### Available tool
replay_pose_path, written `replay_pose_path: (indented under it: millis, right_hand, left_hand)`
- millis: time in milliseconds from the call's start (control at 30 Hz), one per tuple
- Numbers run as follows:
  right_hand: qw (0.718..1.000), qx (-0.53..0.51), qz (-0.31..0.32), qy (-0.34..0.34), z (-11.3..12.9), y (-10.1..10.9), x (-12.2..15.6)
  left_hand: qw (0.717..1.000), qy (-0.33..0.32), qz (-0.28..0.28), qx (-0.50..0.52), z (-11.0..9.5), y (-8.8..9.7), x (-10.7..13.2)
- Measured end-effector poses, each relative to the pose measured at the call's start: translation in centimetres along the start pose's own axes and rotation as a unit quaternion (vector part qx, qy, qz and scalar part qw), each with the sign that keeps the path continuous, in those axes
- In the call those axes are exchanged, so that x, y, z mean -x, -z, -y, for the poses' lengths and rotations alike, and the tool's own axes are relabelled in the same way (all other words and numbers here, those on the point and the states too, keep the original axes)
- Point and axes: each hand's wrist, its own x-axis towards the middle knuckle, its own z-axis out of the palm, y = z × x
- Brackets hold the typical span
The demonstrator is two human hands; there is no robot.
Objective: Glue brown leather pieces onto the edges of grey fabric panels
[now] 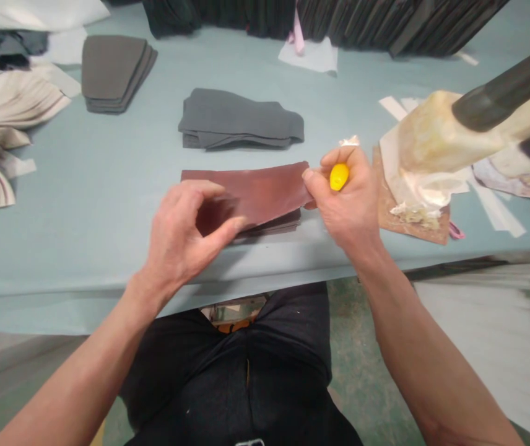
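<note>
A reddish-brown leather piece [265,192] lies on top of a small stack of like pieces near the table's front edge. My left hand [186,238] hovers over its left end, fingers curled toward the thumb, touching or nearly touching the leather. My right hand [346,198] is closed around a small yellow tool [338,176] and pinches the right end of the leather piece between thumb and finger.
A folded grey stack [239,119] lies behind the leather, a darker stack [114,71] at back left. Pale pieces [0,118] fan out at left. A glue-crusted block with a dark handle [446,136] sits on brown board [413,223] at right. Dark pieces [362,21] line the back.
</note>
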Motion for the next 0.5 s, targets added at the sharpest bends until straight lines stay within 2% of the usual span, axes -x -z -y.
replay_pose_path:
  millis: [67, 133, 300, 400, 500]
  right_hand:
    - [1.000, -0.001, 0.002, -0.026, 1.0, -0.2, -0.4]
    - [0.999, -0.005, -0.005, -0.046, 2.0, -0.4, -0.7]
    - [0.998, -0.016, -0.007, -0.068, 4.3, -1.1, -1.4]
    - [0.998, -0.037, -0.009, -0.055, 5.6, -1.4, -1.5]
    - [0.998, -0.053, -0.015, -0.030, 6.7, -1.4, -1.0]
  left_hand:
    - [0.999, -0.029, 0.023, -0.008, -1.1, -0.8, 0.2]
    - [0.998, -0.031, 0.031, -0.043, -2.0, -1.9, 0.5]
    - [0.994, 0.003, -0.021, -0.103, -2.9, -3.6, 0.9]
    - [0.996, 0.005, -0.054, -0.074, -2.6, -3.1, 0.8]
    - [0.995, 0.049, -0.080, -0.026, -2.2, -1.1, 0.3]
